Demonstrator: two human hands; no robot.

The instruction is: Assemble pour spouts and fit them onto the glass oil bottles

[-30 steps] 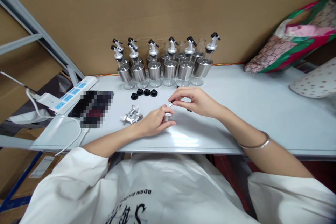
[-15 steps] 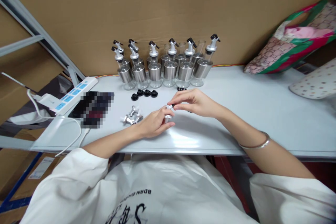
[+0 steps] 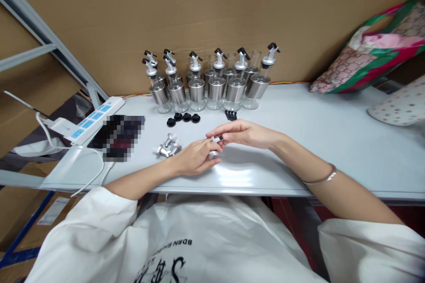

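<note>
Since the earlier frame the right hand [image 3: 244, 134] has dropped lower and flattened, its fingers now stretched out towards the left hand [image 3: 195, 159] instead of arched above it. Both hands meet over a small silver pourer spout [image 3: 214, 147], which sits just above the worktop [image 3: 299, 141] near its front edge; the left fingers are curled round its lower part, and the right fingertips pinch its top end, where a small black piece shows. To the left of the left hand lies a little heap of loose silver spouts [image 3: 167, 147]. Beyond them, four black stoppers [image 3: 183, 118] lie in a row, and a few thin black clips [image 3: 230, 115] lie just behind the right hand. At the back, against the cardboard wall, stands a cluster of glass-and-steel dispenser bottles [image 3: 209, 84], most with spouts fitted. A white power strip [image 3: 88, 120] lies at the far left, and a patterned bag [image 3: 368, 53] at the far right.
</note>
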